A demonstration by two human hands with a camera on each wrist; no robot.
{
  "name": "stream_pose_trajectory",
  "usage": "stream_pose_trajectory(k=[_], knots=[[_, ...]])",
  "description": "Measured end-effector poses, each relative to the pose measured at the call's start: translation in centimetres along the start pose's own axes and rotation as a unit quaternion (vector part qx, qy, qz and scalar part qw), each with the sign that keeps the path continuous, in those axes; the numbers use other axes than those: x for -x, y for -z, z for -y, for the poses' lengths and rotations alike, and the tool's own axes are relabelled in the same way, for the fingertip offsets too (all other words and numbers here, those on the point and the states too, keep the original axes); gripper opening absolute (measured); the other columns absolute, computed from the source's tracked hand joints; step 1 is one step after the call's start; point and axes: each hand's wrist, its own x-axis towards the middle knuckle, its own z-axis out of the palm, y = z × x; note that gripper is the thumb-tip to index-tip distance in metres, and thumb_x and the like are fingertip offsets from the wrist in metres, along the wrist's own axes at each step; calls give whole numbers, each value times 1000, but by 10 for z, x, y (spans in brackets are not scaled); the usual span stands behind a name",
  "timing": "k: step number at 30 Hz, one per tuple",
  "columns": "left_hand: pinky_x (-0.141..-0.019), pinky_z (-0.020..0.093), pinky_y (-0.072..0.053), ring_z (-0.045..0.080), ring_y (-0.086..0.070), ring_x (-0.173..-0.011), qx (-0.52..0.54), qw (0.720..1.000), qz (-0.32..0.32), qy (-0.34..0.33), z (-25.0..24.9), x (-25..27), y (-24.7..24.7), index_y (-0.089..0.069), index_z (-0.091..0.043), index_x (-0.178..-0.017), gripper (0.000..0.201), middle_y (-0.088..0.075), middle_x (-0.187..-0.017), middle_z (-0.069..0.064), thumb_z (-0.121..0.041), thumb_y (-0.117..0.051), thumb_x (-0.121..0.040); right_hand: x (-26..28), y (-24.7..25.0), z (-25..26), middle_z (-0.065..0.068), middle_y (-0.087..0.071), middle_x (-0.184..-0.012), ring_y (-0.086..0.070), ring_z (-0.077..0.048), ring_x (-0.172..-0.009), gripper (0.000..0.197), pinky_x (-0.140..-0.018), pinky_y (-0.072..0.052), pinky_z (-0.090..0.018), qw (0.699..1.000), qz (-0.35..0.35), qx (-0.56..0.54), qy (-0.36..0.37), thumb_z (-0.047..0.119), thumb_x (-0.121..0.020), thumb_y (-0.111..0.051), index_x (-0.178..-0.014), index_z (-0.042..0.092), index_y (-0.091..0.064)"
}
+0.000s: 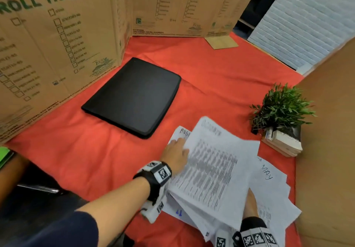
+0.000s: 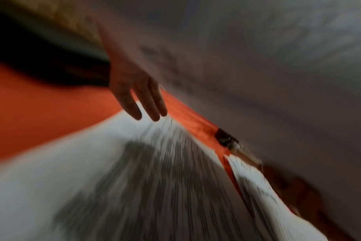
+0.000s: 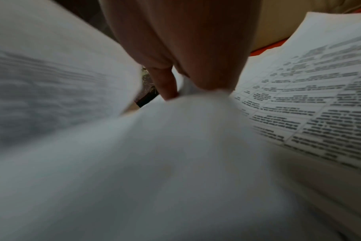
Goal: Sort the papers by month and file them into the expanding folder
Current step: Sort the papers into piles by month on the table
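A closed black expanding folder [image 1: 134, 97] lies flat on the red cloth [image 1: 211, 70]. Nearer me a loose pile of white printed papers [image 1: 213, 168] is spread out. One sheet is marked AUG [image 1: 183, 133] and another MAY [image 1: 269, 173]. My left hand [image 1: 175, 155] rests on the AUG sheet at the left edge of the top printed sheet. Its fingers [image 2: 142, 101] are straight in the left wrist view. My right hand [image 1: 250, 202] is half hidden among the sheets at the pile's lower right. In the right wrist view the right hand [image 3: 185, 78] pinches a white sheet [image 3: 175, 146].
Tall cardboard boxes [image 1: 57, 45] wall in the left and back, and another cardboard panel [image 1: 330, 131] stands at the right. A small potted plant [image 1: 280, 108] on a stack of books sits right of the papers. A white foam panel [image 1: 299, 22] leans at the back right.
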Motion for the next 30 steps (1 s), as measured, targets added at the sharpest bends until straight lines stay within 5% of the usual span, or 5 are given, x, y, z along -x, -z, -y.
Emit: stream_pose_trajectory(k=[4,7,14,22,30], knots=[[-65,33,-41,20,-48,-70,65,995,61,45,11,11,-23,-35,-18,-101,19,-49,-85,1,-18,-53,-95,-5,4,-6,-15,-58,-97,-53,-24,-70,31,-65,-44,-32,997,-1,-66,-29,34,-100,-47,-91,7,-57],[-84,36,-49,24,-59,-96,120,990,37,71,18,6,-21,-38,-21,-113,34,-60,-112,5,-13,-61,-89,-8,7,-17,-9,-71,-111,-65,-31,-103,63,-99,-45,-47,984,67,-159,-53,68,-89,-40,-117,16,-63],[-88,32,-51,21,-64,-102,123,978,144,90,29,-14,-9,-59,-13,-112,35,-67,-114,4,-13,-75,-82,-6,6,-20,-7,-70,-113,-68,-26,-99,26,-87,-54,-43,993,107,32,29,9,-95,-56,-120,12,-60],[-79,36,-49,35,-61,-96,-33,986,-47,154,32,-51,13,-51,-13,-108,21,-65,-106,13,-13,-56,-88,-38,104,-36,-19,-59,-124,-56,-36,-113,58,-96,-43,-40,943,-235,233,-38,37,-83,-72,-125,0,-53],[-76,40,-46,41,-58,-98,-144,980,-19,137,25,-60,-16,-44,-8,-115,29,-62,-106,18,-7,-49,-86,-71,157,-79,-22,-40,-145,-38,-38,-134,126,-110,-33,-50,902,-227,312,-192,77,-54,-74,-142,-4,-34]])
